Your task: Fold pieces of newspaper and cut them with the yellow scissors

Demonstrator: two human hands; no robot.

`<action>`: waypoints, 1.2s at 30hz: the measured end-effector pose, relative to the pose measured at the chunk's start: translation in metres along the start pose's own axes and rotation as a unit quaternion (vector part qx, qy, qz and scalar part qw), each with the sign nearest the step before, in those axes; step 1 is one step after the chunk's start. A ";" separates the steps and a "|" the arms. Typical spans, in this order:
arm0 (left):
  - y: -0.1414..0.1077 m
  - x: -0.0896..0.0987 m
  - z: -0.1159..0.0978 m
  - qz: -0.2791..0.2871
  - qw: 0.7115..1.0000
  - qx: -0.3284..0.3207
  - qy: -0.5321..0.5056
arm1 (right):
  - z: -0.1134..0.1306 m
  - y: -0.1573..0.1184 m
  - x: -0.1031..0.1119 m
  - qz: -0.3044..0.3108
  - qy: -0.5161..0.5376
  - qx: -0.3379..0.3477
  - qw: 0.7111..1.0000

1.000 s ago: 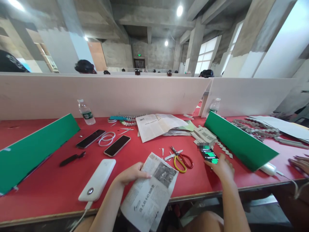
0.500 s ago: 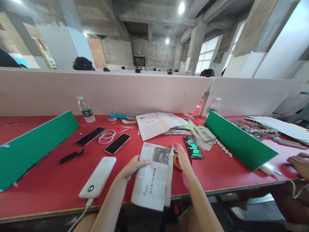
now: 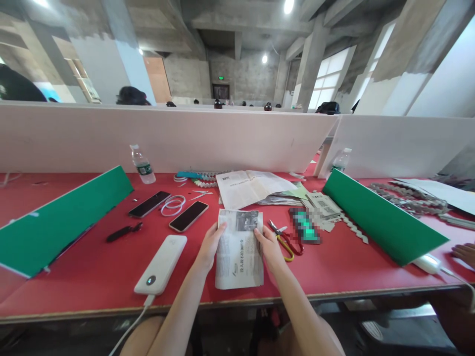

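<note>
Folded newspaper has a sideways Chinese headline, pretty sure it says 没人敢不给加班费. Plastic bottle label behind it to the left and power bank display left of it: too small to read tbh.

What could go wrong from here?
1. The right hand is right beside the scissors; a sideways move might knock them.
2. The newspaper is pinched by both hands, the left hand on the opposite edge; uneven pull could tear it.
3. The power bank's cable hangs over the table edge, near the left forearm; it might snag.
</note>
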State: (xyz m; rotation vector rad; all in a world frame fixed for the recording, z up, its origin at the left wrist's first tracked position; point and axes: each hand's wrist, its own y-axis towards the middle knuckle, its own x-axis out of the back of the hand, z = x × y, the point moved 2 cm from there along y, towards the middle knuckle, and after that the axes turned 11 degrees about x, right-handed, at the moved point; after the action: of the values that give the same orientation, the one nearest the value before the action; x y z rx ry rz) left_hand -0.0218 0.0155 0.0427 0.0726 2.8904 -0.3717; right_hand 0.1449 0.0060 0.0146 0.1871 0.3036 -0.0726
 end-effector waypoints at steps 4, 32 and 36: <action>0.003 0.001 0.004 -0.018 1.000 -0.012 0.003 | 0.001 0.000 0.002 0.012 0.007 -0.044 0.999; -0.002 -0.007 0.004 0.028 0.998 0.061 -0.004 | 0.015 0.002 0.004 -0.002 -0.071 0.121 0.990; -0.002 -0.008 0.007 0.011 0.996 0.085 -0.026 | 0.017 -0.001 0.001 -0.018 -0.050 0.131 0.990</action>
State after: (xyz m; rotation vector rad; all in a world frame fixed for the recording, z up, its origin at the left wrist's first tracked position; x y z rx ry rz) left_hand -0.0123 0.0115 0.0386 0.1199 2.7982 -0.6051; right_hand 0.1510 0.0013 0.0299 0.4378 0.1963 -0.1569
